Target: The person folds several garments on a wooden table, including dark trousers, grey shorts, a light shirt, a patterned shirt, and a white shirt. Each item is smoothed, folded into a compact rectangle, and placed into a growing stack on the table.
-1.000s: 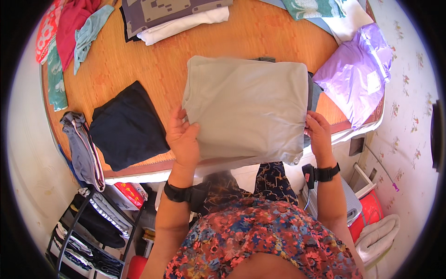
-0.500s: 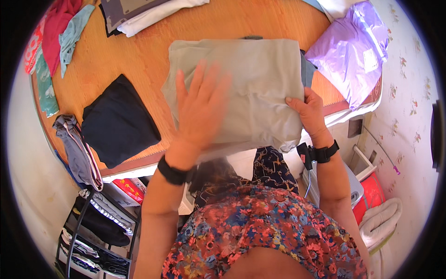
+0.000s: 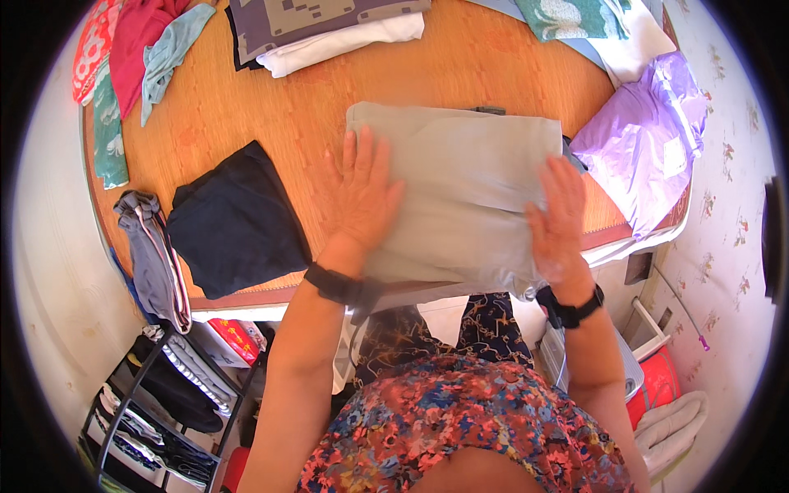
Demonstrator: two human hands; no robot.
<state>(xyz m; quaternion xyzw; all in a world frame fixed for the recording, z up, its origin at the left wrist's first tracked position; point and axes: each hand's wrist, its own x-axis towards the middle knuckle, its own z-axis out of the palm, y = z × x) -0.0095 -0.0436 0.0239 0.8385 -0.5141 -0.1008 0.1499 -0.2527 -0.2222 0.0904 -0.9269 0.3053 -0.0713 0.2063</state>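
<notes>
A folded light grey-beige garment [image 3: 464,193] lies on the wooden table top in front of me, reaching its near edge. Resting flat along its left side is my left hand [image 3: 362,193], fingers spread. My right hand [image 3: 561,218] lies against the garment's right side, its fingers outstretched and slightly blurred. Neither hand grips anything. Dark cloth [image 3: 573,154] peeks out beneath the garment on the right. To the left of my left hand sits a folded black garment [image 3: 238,226].
Folded grey and white clothes [image 3: 341,37] lie at the back. A purple plastic package [image 3: 645,144] is on the right, with green patterned cloth [image 3: 571,18] behind it. Grey clothing [image 3: 154,263] hangs over the left edge, above a black rack [image 3: 123,435] of clothes.
My right hand has let go of the garment's right edge and now lies open on it. The garment looks smoother. The whole view has shifted somewhat.
</notes>
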